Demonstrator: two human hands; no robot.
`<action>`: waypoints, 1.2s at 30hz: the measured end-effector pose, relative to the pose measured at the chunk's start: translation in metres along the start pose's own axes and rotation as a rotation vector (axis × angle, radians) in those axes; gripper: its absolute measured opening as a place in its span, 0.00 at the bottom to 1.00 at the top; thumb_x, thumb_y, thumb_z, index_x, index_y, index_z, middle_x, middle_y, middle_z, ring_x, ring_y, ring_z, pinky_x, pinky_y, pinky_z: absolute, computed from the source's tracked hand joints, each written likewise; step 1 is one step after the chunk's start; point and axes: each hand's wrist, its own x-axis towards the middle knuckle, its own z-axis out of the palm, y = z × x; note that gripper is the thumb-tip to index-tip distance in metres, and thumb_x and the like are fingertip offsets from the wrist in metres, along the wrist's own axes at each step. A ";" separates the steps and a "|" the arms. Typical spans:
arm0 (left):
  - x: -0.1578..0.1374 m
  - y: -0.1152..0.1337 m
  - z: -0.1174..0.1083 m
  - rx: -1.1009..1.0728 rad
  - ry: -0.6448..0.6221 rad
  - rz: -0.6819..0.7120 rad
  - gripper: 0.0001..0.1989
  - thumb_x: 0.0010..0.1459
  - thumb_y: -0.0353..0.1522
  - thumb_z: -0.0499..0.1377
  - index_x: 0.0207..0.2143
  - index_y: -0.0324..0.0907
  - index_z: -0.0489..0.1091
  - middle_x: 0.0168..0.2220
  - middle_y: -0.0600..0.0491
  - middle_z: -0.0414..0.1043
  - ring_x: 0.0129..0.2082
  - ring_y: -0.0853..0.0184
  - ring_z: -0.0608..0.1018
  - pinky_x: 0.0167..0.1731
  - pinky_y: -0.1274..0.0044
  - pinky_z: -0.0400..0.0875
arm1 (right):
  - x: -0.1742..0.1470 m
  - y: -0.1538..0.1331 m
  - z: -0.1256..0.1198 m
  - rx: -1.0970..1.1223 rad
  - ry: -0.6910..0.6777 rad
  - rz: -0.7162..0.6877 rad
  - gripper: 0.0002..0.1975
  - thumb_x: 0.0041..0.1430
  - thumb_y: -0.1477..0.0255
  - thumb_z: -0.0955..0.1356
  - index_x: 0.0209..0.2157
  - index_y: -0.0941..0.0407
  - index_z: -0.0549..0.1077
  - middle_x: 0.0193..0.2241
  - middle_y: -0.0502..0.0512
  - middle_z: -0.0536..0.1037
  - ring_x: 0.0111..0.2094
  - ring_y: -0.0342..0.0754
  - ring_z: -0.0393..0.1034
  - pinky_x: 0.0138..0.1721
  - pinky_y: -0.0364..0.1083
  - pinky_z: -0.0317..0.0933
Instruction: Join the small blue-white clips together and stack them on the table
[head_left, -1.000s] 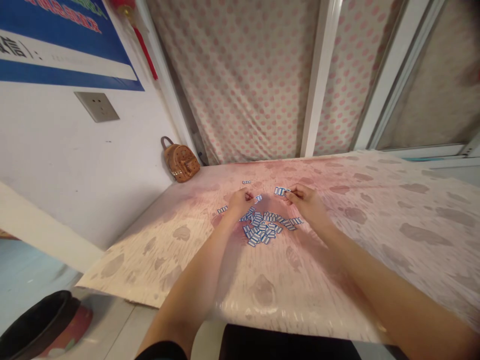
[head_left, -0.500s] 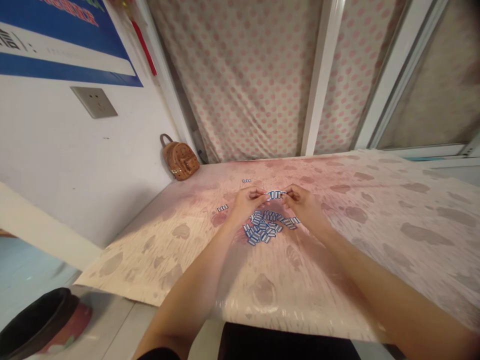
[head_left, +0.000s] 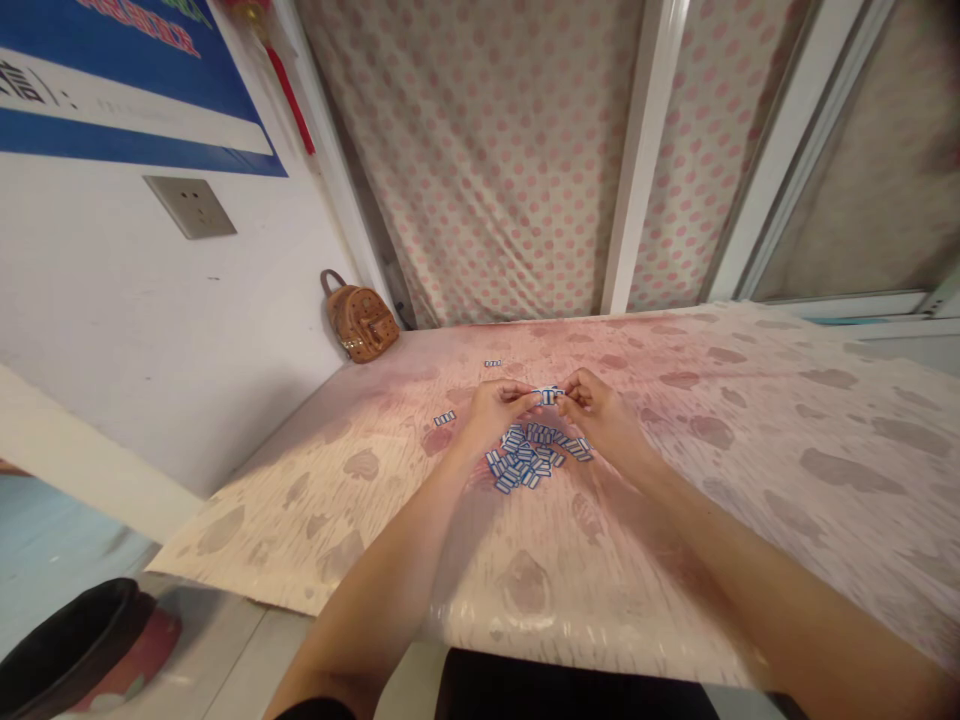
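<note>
Between my two hands is a small blue-and-white striped strip [head_left: 548, 397], raised above the table. My left hand [head_left: 501, 402] pinches its left end and my right hand [head_left: 592, 402] its right end; the fingertips partly cover both ends. Just below, on the table, lies a loose pile of similar blue-and-white pieces [head_left: 521, 460], overlapping at many angles. One separate striped strip [head_left: 445, 418] rests left of my left wrist. Another strip [head_left: 493, 363] lies farther back, beyond my left hand.
A heart-patterned cloth [head_left: 360, 465] covers the table. At its back left corner a small brown backpack [head_left: 362, 320] leans by the wall. A dark-rimmed bin [head_left: 142, 640] stands on the floor at lower left. Polka-dotted curtains [head_left: 495, 170] hang behind the table.
My right hand has come slightly closer to my left, and less of the held strip shows between them. Both hands sit a little lower in view. The pile looks the same.
</note>
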 end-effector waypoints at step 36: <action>-0.003 0.003 -0.003 -0.001 -0.061 -0.092 0.13 0.51 0.37 0.69 0.31 0.34 0.77 0.27 0.48 0.78 0.26 0.69 0.79 0.30 0.79 0.74 | 0.002 0.001 0.001 0.055 -0.086 0.026 0.10 0.54 0.65 0.68 0.38 0.53 0.72 0.26 0.49 0.74 0.27 0.45 0.68 0.30 0.44 0.62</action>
